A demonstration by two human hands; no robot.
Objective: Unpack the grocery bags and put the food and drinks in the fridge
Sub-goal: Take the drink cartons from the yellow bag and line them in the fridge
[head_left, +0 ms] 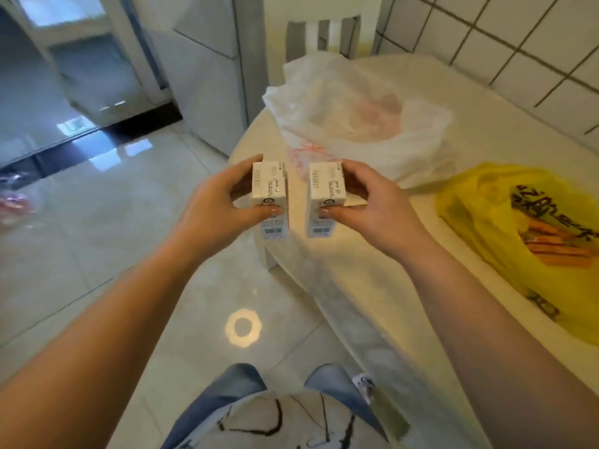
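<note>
While both arms reach forward over the glossy tiled floor [97,241], we hold one small white rectangular drink carton in each hand. Our left hand [214,202] grips the left white carton [270,196] — thumb on the near edge, fingers [243,170] curled round the far side. Our right hand [372,205] grips the right white carton [324,196] the same way, fingers clamped on it. Both cartons stand upright, side by side with a narrow gap between them, raised above the near edge of the cream round tabletop [356,270]. On that tabletop lie two bags: a translucent white plastic bag [372,124] behind the cartons, and a yellow plastic bag with black lettering [518,228] to the right — orange items show inside it. A tall pale fridge [207,76] stands beyond the tabletop.
</note>
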